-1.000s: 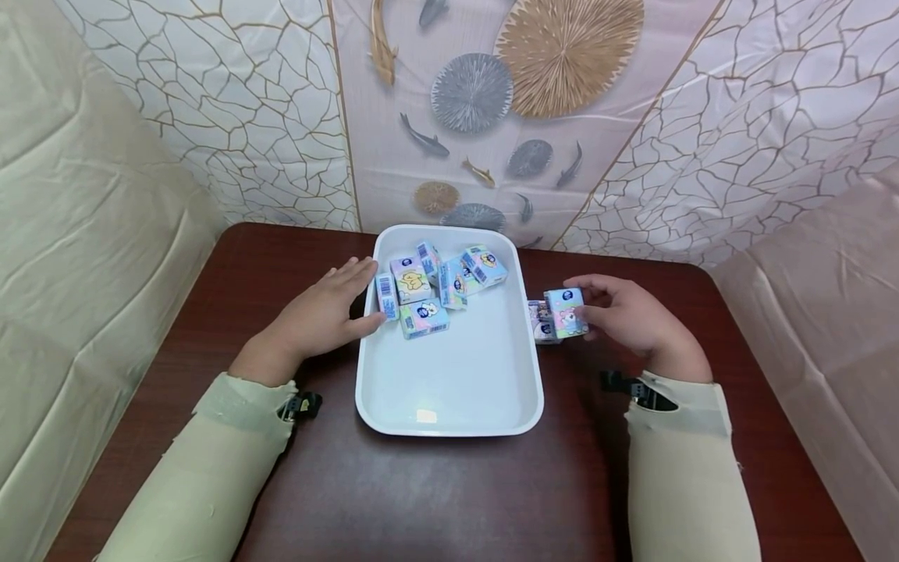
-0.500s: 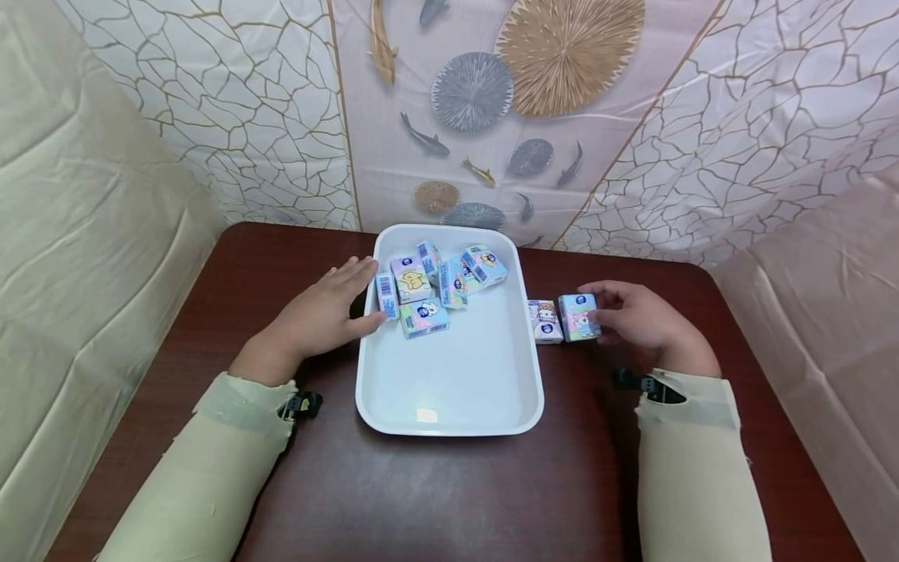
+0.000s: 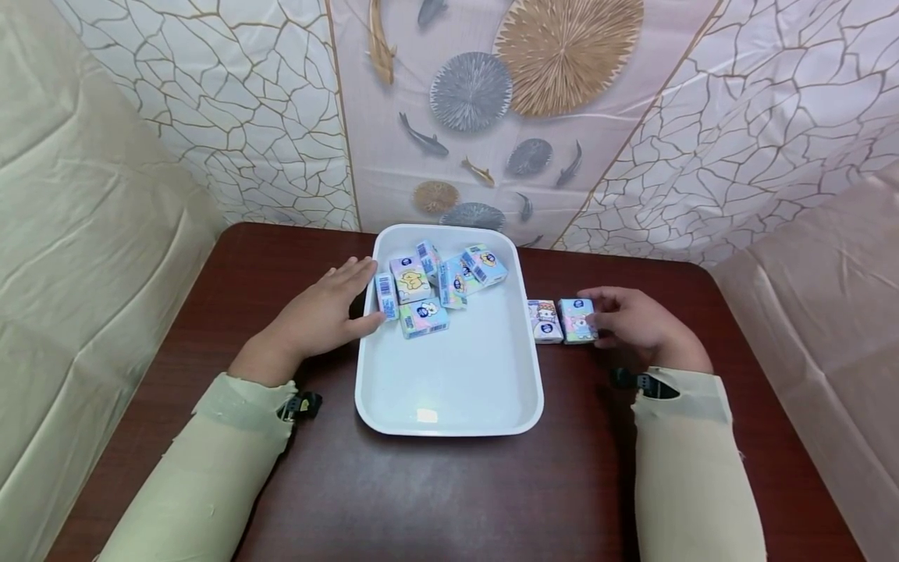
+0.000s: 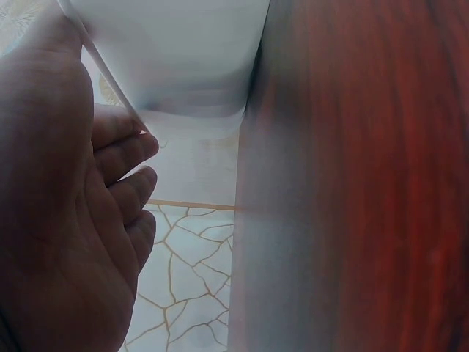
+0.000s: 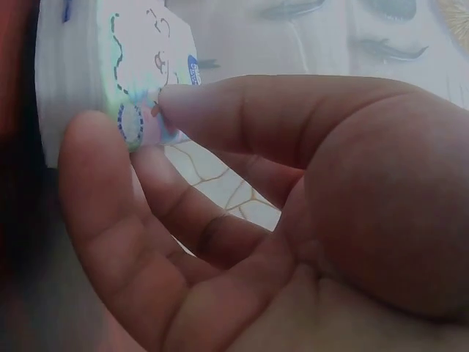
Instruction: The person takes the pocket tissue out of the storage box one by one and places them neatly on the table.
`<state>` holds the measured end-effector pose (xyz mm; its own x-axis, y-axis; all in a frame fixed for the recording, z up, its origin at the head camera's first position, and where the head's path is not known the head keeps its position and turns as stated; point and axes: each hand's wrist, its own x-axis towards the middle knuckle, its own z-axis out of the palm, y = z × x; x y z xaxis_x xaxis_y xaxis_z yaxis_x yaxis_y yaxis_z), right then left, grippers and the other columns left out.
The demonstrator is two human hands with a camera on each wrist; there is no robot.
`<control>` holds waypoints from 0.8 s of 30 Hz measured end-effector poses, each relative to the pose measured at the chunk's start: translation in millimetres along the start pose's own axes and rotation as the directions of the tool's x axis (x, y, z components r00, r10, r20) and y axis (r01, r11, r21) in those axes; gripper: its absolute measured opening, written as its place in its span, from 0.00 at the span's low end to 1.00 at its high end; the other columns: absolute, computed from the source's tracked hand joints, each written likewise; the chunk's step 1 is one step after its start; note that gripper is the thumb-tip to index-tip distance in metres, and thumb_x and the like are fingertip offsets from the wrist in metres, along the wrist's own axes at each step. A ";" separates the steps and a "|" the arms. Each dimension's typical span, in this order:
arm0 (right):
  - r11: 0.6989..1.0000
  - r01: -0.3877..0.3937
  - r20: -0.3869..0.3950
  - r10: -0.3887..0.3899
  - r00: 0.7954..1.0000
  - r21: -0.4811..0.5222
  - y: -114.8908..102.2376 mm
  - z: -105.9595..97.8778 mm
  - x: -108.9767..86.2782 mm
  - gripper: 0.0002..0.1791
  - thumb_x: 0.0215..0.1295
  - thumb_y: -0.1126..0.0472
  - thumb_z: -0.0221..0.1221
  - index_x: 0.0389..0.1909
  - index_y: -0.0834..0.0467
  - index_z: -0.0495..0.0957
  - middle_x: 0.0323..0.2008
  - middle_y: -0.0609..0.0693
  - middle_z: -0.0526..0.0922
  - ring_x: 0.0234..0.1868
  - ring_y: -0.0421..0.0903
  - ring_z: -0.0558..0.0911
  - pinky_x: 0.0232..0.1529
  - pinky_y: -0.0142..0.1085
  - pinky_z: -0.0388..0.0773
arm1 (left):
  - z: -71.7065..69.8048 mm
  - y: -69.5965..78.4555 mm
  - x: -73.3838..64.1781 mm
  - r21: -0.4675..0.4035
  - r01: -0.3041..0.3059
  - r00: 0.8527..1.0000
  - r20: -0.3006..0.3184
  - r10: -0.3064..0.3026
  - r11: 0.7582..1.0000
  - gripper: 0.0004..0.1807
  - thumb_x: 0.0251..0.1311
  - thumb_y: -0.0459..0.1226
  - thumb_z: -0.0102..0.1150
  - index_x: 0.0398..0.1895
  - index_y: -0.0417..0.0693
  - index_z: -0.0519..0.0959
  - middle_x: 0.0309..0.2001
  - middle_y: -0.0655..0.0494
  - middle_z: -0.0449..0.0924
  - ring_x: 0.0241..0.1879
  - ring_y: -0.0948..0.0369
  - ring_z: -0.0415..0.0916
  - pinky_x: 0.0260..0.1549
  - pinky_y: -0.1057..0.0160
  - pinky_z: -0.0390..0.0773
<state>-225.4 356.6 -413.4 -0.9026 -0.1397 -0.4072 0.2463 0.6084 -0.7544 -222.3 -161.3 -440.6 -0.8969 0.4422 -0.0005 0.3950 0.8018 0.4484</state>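
On the table right of the white tray [image 3: 449, 425], my right hand [image 3: 642, 324] pinches a small blue and pink pack [image 3: 577, 320] that looks like pocket tissues. In the right wrist view, the thumb [image 5: 198, 110] lies on the cartoon face of this pack [image 5: 139, 44], with fingers at its side and end. A second, whitish-purple pack [image 3: 545, 321] lies just left of it, against the tray. My left hand [image 3: 316, 312] rests at the tray's left rim, fingers extended and thumb over the edge; the left wrist view shows its palm [image 4: 58, 183] beside the tray wall [image 4: 183, 66].
Several similar packs, among them a yellow-print one [image 3: 411, 279] and a green-blue one [image 3: 424, 318], lie jumbled in the tray's far left part. The dark red-brown table [image 3: 435, 499] ends at a patterned cloth backdrop [image 3: 281, 117]. Pale cloth hangs at both sides.
My right hand has moved the blue and pink pack rightward, off the whitish-purple pack it overlapped, and lowered it beside that one. The left hand and the tray have stayed still.
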 end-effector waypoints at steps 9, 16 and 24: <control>1.000 -0.024 0.002 0.024 1.000 0.012 2.9 4.1 3.6 0.30 0.77 0.63 0.60 0.78 0.52 0.68 0.57 0.64 0.70 0.53 0.58 0.80 0.48 0.46 0.90 | 0.8 -0.5 -0.1 0.000 -0.001 1.000 0.000 0.001 1.000 0.53 0.69 0.69 0.52 0.87 0.55 0.46 0.87 0.58 0.44 0.87 0.56 0.37 0.85 0.48 0.42; 1.000 -0.028 0.003 0.028 1.000 0.002 2.5 4.0 2.8 0.31 0.77 0.63 0.59 0.78 0.53 0.67 0.57 0.65 0.70 0.52 0.59 0.79 0.48 0.46 0.90 | 0.2 1.6 -1.0 -0.010 0.001 1.000 0.000 -0.001 1.000 0.52 0.70 0.68 0.53 0.87 0.55 0.46 0.87 0.58 0.44 0.87 0.56 0.37 0.85 0.48 0.42; 0.999 -0.038 0.007 0.038 0.999 0.004 5.9 6.1 7.6 0.30 0.79 0.64 0.57 0.79 0.53 0.66 0.60 0.65 0.70 0.54 0.59 0.79 0.50 0.48 0.89 | 0.1 0.4 -1.0 -0.009 -0.002 1.000 -0.003 0.002 1.000 0.53 0.70 0.69 0.52 0.87 0.55 0.46 0.87 0.58 0.45 0.87 0.56 0.37 0.85 0.48 0.43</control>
<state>-228.7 354.4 -424.1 -0.8900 -0.1216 -0.4395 0.2824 0.6098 -0.7405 -221.2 -161.3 -440.5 -0.8966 0.4428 0.0029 0.3952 0.7973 0.4562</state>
